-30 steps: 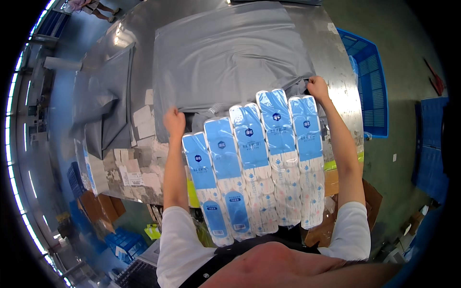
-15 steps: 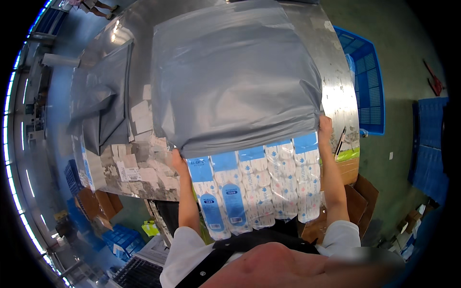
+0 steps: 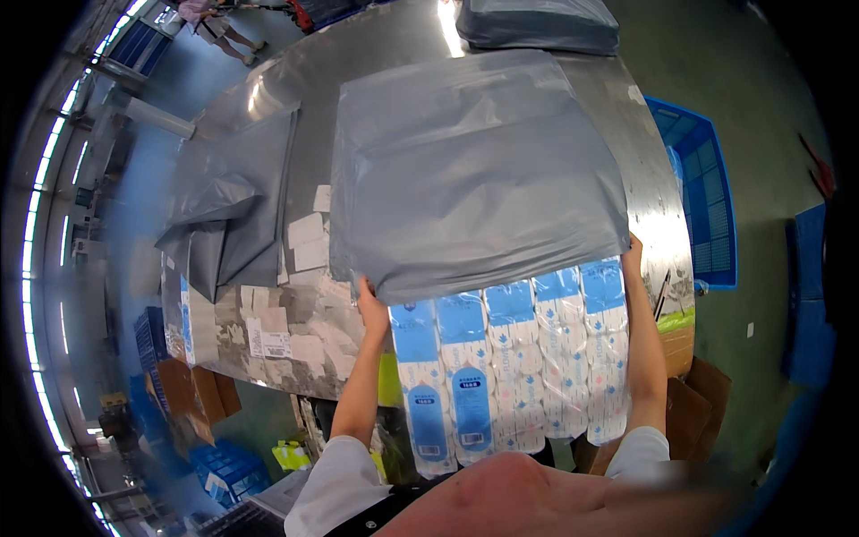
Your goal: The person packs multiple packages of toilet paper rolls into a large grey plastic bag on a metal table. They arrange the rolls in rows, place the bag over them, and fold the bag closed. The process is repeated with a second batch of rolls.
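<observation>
A big grey plastic bag [image 3: 483,170] lies flat on the metal table, its mouth turned toward me. Out of that mouth sticks a clear-wrapped bundle of blue-and-white paper rolls [image 3: 510,367], its near end against my body and its far part hidden by the bag. My left hand [image 3: 370,309] is closed on the left corner of the bag's mouth, beside the bundle. At the opposite corner, my right hand [image 3: 632,257] grips the bag's edge, its fingers partly hidden by the plastic.
To the left lies another folded grey bag [image 3: 237,197]. A stuffed grey package [image 3: 540,25] sits at the table's far edge. The metal table [image 3: 313,107] carries torn paper labels and, at right, a pen [image 3: 662,294]. A blue crate [image 3: 711,201] stands beyond its right side.
The view has shifted, bringing the far grey package into sight. Both hands keep hold of the bag's mouth, and the bag covers about the same part of the bundle.
</observation>
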Motion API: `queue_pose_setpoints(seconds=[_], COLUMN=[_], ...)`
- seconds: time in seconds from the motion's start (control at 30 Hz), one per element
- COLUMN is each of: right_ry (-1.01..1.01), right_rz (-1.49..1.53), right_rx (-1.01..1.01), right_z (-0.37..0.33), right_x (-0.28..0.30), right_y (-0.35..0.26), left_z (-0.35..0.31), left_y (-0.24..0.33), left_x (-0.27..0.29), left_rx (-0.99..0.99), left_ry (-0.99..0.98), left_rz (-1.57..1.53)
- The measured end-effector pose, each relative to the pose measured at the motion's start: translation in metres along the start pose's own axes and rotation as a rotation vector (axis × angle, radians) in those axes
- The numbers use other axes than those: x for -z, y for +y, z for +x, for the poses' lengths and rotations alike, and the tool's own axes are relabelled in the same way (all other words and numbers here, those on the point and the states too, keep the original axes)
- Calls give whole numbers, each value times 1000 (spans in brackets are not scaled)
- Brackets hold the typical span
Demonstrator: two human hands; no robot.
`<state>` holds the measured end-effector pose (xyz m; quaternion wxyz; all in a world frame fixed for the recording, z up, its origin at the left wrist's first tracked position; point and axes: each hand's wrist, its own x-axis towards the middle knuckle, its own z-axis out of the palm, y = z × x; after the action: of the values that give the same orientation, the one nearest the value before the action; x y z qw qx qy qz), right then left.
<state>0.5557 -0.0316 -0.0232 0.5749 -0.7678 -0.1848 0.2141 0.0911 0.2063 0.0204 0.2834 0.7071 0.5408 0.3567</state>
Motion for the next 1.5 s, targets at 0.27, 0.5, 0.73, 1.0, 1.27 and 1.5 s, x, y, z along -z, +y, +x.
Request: queue_pose_setpoints(seconds=[0.27,0.5,0.73,1.0,1.27,1.5], right_ry=[34,56,-58,-139,90,158], right_rz=[-453,-998,-969,-702,-714,-662], right_rx=[229,302,-109,-190,-86,-33], right_z=[21,-4,-56,-135,-133,-87], right_x=[8,11,54,69,43,-14], right_y=[42,28,67,22,5,-34], left_z=[-6,-28,-66,-193,-228,-110], left_y=[-3,-56,-52,-40,-61,-57], left_x=[-5,-13,15,90,64,32], left_rx=[-56,-7,-39,52,486,850], left_ry=[-134,-150,-146,-307,113,602], left_rz=[126,477,266,330,115,-1013])
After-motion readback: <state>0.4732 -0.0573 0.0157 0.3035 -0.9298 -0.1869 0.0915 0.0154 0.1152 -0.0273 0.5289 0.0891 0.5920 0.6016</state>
